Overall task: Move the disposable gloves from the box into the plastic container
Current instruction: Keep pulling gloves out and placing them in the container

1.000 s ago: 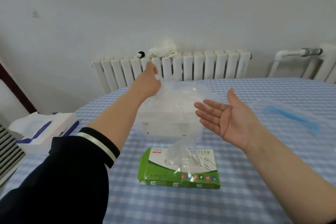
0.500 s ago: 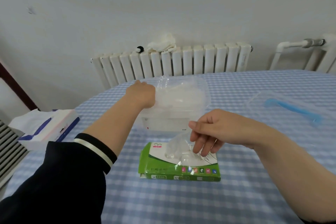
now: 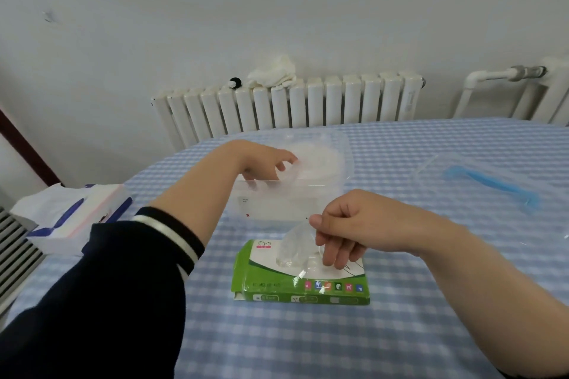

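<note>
A green and white glove box lies flat on the checked tablecloth in front of me. A clear disposable glove sticks up out of its top slot, and my right hand pinches that glove between thumb and fingers. Behind the box stands a clear plastic container with a heap of clear gloves inside. My left hand reaches over the container's left rim, its fingers down in the container on the heap of gloves; whether they grip anything is unclear.
The container's clear lid with a blue handle lies on the table to the right. A tissue pack sits at the table's left edge. A white radiator with a cloth on it lines the wall behind.
My left hand came down from holding a glove high and lowered it into the container. My right hand turned over from open palm up and took hold of the glove at the box.
</note>
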The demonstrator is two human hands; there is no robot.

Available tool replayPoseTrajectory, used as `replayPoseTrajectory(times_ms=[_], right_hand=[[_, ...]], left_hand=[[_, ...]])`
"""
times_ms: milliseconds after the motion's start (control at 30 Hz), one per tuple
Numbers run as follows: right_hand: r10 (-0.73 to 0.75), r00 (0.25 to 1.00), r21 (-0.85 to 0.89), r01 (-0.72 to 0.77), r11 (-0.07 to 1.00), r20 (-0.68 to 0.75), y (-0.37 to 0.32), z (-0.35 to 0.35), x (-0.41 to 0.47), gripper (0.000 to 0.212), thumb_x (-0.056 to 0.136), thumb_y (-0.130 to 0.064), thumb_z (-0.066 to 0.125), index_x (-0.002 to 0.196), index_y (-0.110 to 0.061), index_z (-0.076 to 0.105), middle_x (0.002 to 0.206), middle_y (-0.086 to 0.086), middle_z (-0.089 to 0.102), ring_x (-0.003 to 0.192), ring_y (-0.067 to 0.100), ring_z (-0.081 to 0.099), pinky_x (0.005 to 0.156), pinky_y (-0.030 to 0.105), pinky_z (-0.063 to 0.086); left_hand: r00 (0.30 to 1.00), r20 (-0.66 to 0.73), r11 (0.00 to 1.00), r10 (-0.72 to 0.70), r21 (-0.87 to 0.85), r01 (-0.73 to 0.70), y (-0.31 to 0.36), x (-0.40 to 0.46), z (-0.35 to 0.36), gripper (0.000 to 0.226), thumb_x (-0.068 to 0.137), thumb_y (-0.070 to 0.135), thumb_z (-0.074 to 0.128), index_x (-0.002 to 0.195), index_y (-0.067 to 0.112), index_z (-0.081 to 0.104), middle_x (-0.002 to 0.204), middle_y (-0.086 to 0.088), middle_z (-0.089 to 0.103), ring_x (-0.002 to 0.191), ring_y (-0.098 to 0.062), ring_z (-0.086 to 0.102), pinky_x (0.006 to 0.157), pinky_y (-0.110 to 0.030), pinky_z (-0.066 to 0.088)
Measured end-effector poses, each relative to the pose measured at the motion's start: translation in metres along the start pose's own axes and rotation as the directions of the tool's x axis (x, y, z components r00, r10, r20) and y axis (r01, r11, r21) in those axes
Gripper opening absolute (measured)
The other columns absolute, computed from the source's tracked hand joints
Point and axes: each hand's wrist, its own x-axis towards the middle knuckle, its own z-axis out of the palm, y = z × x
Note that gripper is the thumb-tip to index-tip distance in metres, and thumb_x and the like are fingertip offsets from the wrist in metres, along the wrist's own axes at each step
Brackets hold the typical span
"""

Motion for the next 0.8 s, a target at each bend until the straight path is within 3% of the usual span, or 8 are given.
replayPoseTrajectory(times_ms=[100, 234, 334, 434, 500, 634, 734, 801], right_hand=[[-0.005, 0.999, -0.035, 0.007, 0.999, 0.032, 0.001, 0.0, 0.002, 0.038, 0.098, -0.044, 0.048, 0.083, -0.013, 0.063, 0.081, 0.006, 0.076, 0.074, 0.016, 0.072, 0.065, 0.021, 0.052], [-0.008, 0.996, -0.127, 0.019, 0.992, 0.085, 0.003, -0.001, 0.004, 0.041, 0.097, -0.045, 0.051, 0.072, -0.014, 0.057, 0.065, 0.0, 0.07, 0.064, 0.012, 0.067, 0.064, 0.023, 0.052], [0.021, 0.999, -0.257, -0.01, 0.966, 0.04, 0.005, -0.001, 0.004, 0.047, 0.091, -0.054, 0.055, 0.063, -0.015, 0.05, 0.052, -0.004, 0.062, 0.056, 0.008, 0.062, 0.067, 0.026, 0.052], [0.078, 0.996, -0.39, -0.091, 0.916, -0.047, 0.006, -0.004, 0.004, 0.051, 0.082, -0.063, 0.06, 0.065, -0.016, 0.05, 0.062, -0.002, 0.069, 0.059, 0.008, 0.065, 0.068, 0.026, 0.051], [0.096, 0.992, -0.448, -0.12, 0.886, -0.077, 0.008, -0.004, 0.004, 0.049, 0.079, -0.065, 0.063, 0.071, -0.017, 0.054, 0.068, -0.004, 0.07, 0.065, 0.008, 0.066, 0.069, 0.027, 0.049], [0.08, 0.99, -0.487, -0.128, 0.864, -0.119, 0.011, -0.001, 0.006, 0.051, 0.072, -0.069, 0.066, 0.1, -0.028, 0.055, 0.089, -0.012, 0.063, 0.08, 0.006, 0.063, 0.081, 0.032, 0.051], [0.069, 0.992, -0.494, -0.111, 0.862, -0.102, 0.012, 0.004, 0.008, 0.043, 0.076, -0.067, 0.064, 0.099, -0.035, 0.05, 0.094, -0.015, 0.061, 0.083, 0.003, 0.059, 0.077, 0.027, 0.047], [0.046, 0.996, -0.514, -0.081, 0.854, -0.081, 0.012, 0.008, 0.009, 0.036, 0.078, -0.066, 0.063, 0.088, -0.035, 0.047, 0.099, -0.014, 0.062, 0.086, 0.005, 0.059, 0.078, 0.027, 0.048]], left_hand=[[0.998, 0.058, 0.999, -0.039, 0.015, 0.038, 0.007, 0.021, 0.007, 0.066, 0.097, 0.012, 0.053, 0.15, 0.039, 0.024, 0.145, 0.002, 0.035, 0.118, -0.024, 0.046, 0.064, -0.027, 0.052], [0.989, 0.089, 0.993, -0.115, 0.041, 0.111, 0.009, 0.03, 0.013, 0.047, 0.104, 0.033, 0.039, 0.149, 0.038, 0.026, 0.155, 0.003, 0.028, 0.13, -0.031, 0.042, 0.088, -0.04, 0.053], [0.997, 0.047, 0.997, -0.055, 0.052, 0.052, 0.008, 0.022, 0.01, 0.049, 0.103, 0.021, 0.04, 0.149, 0.035, 0.029, 0.147, 0.003, 0.035, 0.125, -0.027, 0.042, 0.078, -0.039, 0.058], [0.999, -0.032, 0.992, 0.041, 0.122, -0.037, 0.014, 0.003, 0.002, 0.044, 0.097, 0.031, 0.056, 0.139, 0.032, 0.046, 0.137, 0.003, 0.046, 0.122, -0.021, 0.048, 0.085, -0.035, 0.056], [0.984, -0.15, 0.972, 0.094, 0.226, -0.058, 0.016, -0.009, -0.001, 0.039, 0.097, 0.041, 0.054, 0.132, 0.025, 0.055, 0.135, 0.006, 0.053, 0.12, -0.018, 0.053, 0.093, -0.031, 0.047], [0.956, -0.284, 0.934, 0.072, 0.356, 0.035, 0.018, -0.023, -0.004, 0.055, 0.095, 0.053, 0.052, 0.138, 0.017, 0.051, 0.139, 0.001, 0.052, 0.124, -0.02, 0.05, 0.093, -0.028, 0.036], [0.95, -0.307, 0.961, 0.051, 0.273, 0.037, 0.021, -0.026, -0.003, 0.065, 0.092, 0.061, 0.048, 0.139, 0.015, 0.046, 0.128, 0.001, 0.058, 0.101, -0.018, 0.061, 0.084, -0.03, 0.043], [0.961, -0.264, 0.995, 0.085, 0.076, -0.067, 0.023, -0.023, 0.002, 0.063, 0.092, 0.061, 0.048, 0.134, 0.014, 0.046, 0.112, 0.002, 0.062, 0.084, -0.012, 0.063, 0.072, -0.026, 0.048]])
